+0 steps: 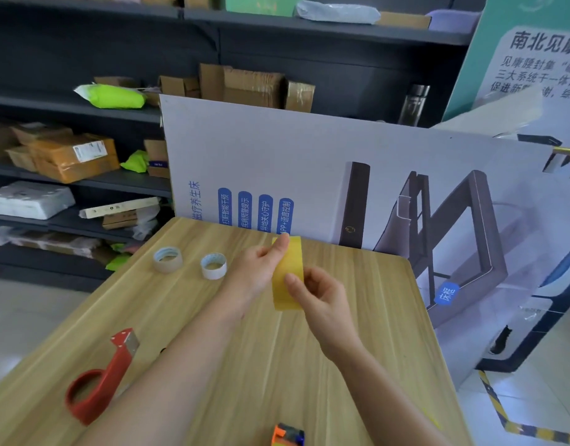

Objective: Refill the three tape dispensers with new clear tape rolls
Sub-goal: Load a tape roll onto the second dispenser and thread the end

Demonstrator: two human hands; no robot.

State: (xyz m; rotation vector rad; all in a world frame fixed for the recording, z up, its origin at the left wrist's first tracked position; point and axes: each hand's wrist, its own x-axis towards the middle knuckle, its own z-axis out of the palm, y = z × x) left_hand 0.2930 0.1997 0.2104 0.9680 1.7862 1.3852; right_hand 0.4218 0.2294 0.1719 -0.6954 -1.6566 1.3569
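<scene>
A yellowish tape roll (286,272) stands on edge above the wooden table (341,349), held between both hands. My left hand (261,268) grips its top and left side, thumb on the upper rim. My right hand (319,294) pinches its lower right side with thumb and fingers. Two used tape cores lie on the table to the left: a brownish one (167,259) and a white one (213,266). A red tape dispenser (100,378), with no roll in it, lies at the near left. An orange and blue object (287,435) shows at the bottom edge, mostly cut off.
A large printed poster board (341,175) stands against the table's far edge. Dark shelves (84,107) with cardboard boxes and parcels fill the left and back. Another printed board (534,66) leans at the right. The floor at the lower right has yellow-black hazard tape (496,403).
</scene>
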